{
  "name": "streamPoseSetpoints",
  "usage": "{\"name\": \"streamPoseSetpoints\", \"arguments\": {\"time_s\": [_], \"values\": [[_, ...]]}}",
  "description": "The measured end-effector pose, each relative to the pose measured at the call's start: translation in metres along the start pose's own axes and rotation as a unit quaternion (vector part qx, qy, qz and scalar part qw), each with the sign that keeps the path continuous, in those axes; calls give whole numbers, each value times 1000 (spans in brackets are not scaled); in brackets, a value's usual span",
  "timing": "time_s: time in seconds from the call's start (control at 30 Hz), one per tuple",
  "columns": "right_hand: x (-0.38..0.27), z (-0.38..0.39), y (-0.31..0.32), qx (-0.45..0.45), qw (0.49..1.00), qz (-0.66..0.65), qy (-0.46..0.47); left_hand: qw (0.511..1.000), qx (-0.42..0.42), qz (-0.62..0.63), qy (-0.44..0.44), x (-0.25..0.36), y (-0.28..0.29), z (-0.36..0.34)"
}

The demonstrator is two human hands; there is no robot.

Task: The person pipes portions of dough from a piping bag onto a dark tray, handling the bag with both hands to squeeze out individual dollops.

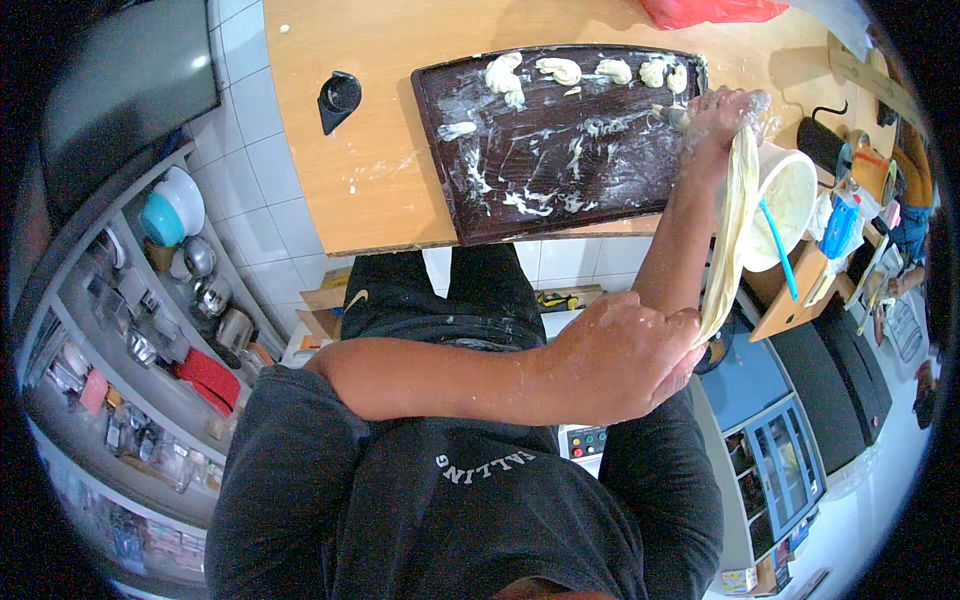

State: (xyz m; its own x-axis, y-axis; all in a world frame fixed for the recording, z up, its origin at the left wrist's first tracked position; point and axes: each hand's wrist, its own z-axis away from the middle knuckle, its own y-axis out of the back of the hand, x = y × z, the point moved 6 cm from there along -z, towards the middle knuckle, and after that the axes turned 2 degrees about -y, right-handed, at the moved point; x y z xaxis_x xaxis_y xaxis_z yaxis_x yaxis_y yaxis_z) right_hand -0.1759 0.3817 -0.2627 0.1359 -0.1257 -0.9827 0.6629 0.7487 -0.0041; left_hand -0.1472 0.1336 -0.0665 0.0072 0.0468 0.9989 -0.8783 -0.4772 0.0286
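Note:
A long cream-coloured piping bag [734,215] is stretched between my two hands, right of my body. Near its top end my right hand [715,120] is closed around it, over the right edge of the dark baking tray [560,190]. A metal nozzle [672,117] pokes out left of that hand, above the tray. My left hand [645,360] reaches across my body, its fingers closed on the bag's lower end. Several pale dough blobs [558,70] lie along the tray's far edge, with a smaller dab [457,131] at its left. White smears cover the tray.
A white bucket [783,160] with pale residue and a blue-handled utensil [778,250] stands right of the bag. On the wooden table [370,210] sits a small black container [340,98]. Shelves [160,330] of bowls line the left; a red bag [710,10] lies far back.

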Motion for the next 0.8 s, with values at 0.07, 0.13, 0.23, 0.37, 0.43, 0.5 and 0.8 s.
{"name": "streamPoseSetpoints", "arguments": {"time_s": [0.07,0.13,0.23,0.37,0.43,0.5,0.8], "values": [[-2,0,-2,-40,997,-69,8,1000,-3,3,2,1,0,-1],[-3,-2,-3,-68,983,-172,-7,1000,1,-2,-3,3,1,-1],[1,-9,7,-91,958,-272,-20,1000,-5,-4,2,2,-3,-1],[16,-19,16,13,958,-285,-17,998,-38,18,45,-1,-5,0],[3,-10,-9,49,951,-304,-26,998,-38,11,53,-1,-4,0],[-20,7,-33,190,977,94,-15,998,-42,2,55,-2,-3,3],[-21,37,-51,155,987,34,-12,996,-75,-7,57,2,-5,18]]}}
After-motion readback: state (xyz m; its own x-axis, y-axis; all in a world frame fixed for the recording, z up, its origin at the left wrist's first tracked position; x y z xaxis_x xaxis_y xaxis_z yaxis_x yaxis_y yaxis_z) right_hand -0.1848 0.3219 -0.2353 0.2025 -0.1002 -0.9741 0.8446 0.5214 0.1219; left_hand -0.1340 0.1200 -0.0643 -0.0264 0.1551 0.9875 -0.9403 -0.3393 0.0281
